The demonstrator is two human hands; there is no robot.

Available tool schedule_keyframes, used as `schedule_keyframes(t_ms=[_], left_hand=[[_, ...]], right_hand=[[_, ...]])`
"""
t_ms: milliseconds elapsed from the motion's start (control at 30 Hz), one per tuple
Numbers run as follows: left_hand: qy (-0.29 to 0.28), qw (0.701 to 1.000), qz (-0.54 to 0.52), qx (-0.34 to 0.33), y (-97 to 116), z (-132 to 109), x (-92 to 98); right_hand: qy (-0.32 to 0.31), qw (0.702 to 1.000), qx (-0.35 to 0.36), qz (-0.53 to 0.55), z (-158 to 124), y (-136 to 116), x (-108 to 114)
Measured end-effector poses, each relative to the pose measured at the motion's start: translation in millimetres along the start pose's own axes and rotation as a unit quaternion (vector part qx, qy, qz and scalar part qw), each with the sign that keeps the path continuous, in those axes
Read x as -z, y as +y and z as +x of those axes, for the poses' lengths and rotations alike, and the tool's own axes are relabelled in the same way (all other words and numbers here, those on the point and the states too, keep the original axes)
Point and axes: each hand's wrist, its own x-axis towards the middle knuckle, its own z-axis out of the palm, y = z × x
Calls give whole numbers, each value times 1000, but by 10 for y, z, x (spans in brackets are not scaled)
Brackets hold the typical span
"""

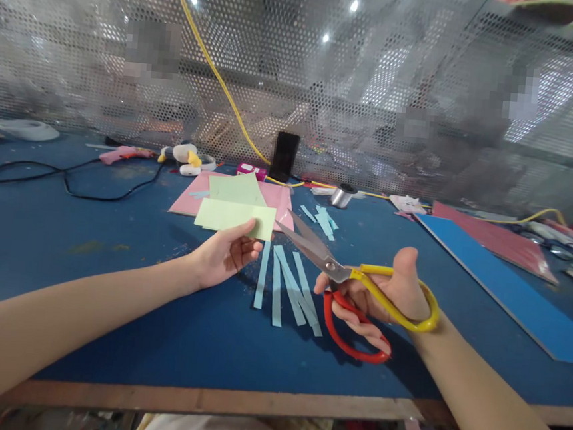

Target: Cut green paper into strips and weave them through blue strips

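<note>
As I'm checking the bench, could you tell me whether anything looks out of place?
A plush duck toy sits at the far side of the blue bench beside a pink glue gun, which looks odd on a work surface. Pale blue paper strips also lie loose and crossed beside the scissors.

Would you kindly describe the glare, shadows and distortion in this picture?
In the head view, bright lights glare through the perforated silver metal screen, the wide lens stretches the bare left forearm, and the right hand holding red-and-yellow scissors casts a dark shadow on the blue work table.
</note>
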Motion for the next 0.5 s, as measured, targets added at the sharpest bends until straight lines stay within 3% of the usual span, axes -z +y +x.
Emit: schedule_keyframes(t_ms=[500], left_hand=[[19, 1000, 0, 3, 6, -20, -37]], right_hand=[[-7, 1000, 7, 12, -3, 5, 3]])
